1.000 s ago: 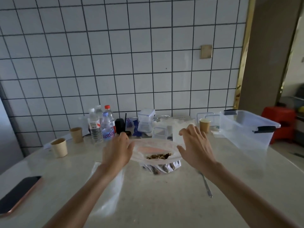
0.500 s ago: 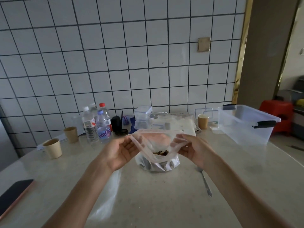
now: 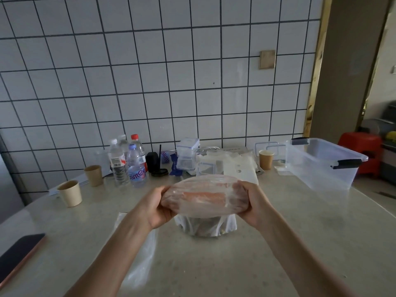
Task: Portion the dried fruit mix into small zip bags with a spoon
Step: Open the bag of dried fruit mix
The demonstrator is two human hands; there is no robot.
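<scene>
A large clear plastic bag [image 3: 203, 197] stands in the middle of the table, and the dark dried fruit mix [image 3: 202, 228] shows through its lower part. My left hand [image 3: 156, 209] grips the bag's top edge on the left. My right hand [image 3: 255, 204] grips it on the right. Between them the top is pulled wide and covers the opening. An empty small zip bag [image 3: 141, 251] lies flat on the table under my left forearm. No spoon is in view.
Paper cups [image 3: 69, 194] [image 3: 93, 175] [image 3: 266, 159], water bottles [image 3: 135, 166], small lidded boxes [image 3: 187, 155] and a pile of bags [image 3: 237, 166] stand along the tiled wall. A big clear tub [image 3: 321, 166] sits at the right. A phone [image 3: 19, 256] lies at the left edge.
My hands closed on the bag's rim, lifted it and stretched it wide toward me. The fruit seen through the opening is now covered. The spoon right of the bag is hidden by my right forearm.
</scene>
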